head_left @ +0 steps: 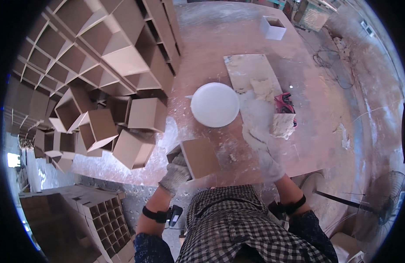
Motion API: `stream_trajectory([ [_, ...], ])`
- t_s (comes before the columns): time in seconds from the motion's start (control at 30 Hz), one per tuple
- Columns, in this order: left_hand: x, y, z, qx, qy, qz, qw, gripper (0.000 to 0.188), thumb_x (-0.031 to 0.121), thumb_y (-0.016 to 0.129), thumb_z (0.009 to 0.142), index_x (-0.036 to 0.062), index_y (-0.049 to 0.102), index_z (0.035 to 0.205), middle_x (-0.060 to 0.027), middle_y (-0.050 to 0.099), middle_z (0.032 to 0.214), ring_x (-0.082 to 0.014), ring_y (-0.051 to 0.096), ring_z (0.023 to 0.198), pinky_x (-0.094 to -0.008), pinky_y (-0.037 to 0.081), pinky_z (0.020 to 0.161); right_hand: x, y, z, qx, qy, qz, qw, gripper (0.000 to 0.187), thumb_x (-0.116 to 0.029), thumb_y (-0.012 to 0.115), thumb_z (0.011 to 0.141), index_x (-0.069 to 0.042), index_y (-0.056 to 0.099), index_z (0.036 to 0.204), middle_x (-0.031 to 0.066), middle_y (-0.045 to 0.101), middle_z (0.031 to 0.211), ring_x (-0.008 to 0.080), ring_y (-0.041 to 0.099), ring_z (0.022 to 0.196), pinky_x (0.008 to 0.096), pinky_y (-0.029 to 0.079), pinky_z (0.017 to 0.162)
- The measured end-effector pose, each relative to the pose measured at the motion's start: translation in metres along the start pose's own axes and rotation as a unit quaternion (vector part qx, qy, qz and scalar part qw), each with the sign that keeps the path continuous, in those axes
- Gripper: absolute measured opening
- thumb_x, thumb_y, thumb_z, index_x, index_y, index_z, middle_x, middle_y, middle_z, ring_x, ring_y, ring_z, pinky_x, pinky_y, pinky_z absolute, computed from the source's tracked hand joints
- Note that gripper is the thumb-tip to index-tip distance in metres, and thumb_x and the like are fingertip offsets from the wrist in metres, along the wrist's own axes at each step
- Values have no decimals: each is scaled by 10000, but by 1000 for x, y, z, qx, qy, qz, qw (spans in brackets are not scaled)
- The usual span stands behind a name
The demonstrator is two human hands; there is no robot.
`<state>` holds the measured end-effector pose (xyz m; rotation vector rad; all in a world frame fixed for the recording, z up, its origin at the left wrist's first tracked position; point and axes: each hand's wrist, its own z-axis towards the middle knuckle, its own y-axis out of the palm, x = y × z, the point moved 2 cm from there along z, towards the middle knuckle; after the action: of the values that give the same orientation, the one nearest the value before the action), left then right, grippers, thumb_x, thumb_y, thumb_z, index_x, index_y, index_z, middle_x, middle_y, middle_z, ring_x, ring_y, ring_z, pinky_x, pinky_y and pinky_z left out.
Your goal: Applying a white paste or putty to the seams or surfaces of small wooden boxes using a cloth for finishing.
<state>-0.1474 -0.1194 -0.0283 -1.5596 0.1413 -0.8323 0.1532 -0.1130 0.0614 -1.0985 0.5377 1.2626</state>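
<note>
My left hand (175,174), in a grey knit glove, grips the near left edge of an open brown cardboard-like box (203,158). The box stands over the table's near edge, its flat side facing up. My right hand (271,168), in a pale glove, is smeared by motion, and its fingers cannot be made out. A blurred whitish, cloth-like shape (257,127) extends beyond it. Past the box stands a round white disc-like thing (214,105), perhaps a lid or tub. A pale, dusty board (244,65) lies behind the blur, beside a pink-and-black item (284,103) and a pale block (284,125).
Loose open boxes (134,149) pile up at left, below a tall stack of box compartments (119,57). A white box (273,28) sits at the reddish table's (202,52) far end. A gridded carton (110,225) stands lower left, a fan (388,197) lower right. Cables (331,65) lie beyond.
</note>
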Motion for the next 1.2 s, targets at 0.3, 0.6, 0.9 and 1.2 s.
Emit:
stream_trajectory([
  [0.3,15,20,-6,-10,-5,24,1000,450,205,577,811,39,579,1229,-183,610,1153,-366,572,1103,-446,484,905,116,2,48,-194,49,-474,857,490,-116,563,784,-56,540,1270,133,563,1222,334,447,1282,476,357,1050],
  [0.6,23,22,-17,-2,-36,29,999,446,197,570,814,38,577,1231,-182,604,1160,-362,566,1108,-446,483,902,76,-59,4,-153,160,-452,864,825,-114,653,597,8,394,1370,204,425,1403,468,321,1331,593,206,1121],
  [0.9,32,27,-13,5,-46,29,999,443,188,564,816,37,575,1233,-181,598,1168,-358,560,1113,-446,482,898,139,-93,-19,-199,136,-595,767,847,-234,646,705,-71,319,1469,125,317,1529,398,220,1429,557,169,1152],
  [1.2,30,32,4,19,-53,26,998,441,179,557,819,37,573,1235,-180,591,1176,-353,554,1118,-446,482,895,149,-106,-23,-177,59,-599,779,770,-202,615,735,-70,359,1449,136,395,1472,418,285,1385,572,217,1128],
])
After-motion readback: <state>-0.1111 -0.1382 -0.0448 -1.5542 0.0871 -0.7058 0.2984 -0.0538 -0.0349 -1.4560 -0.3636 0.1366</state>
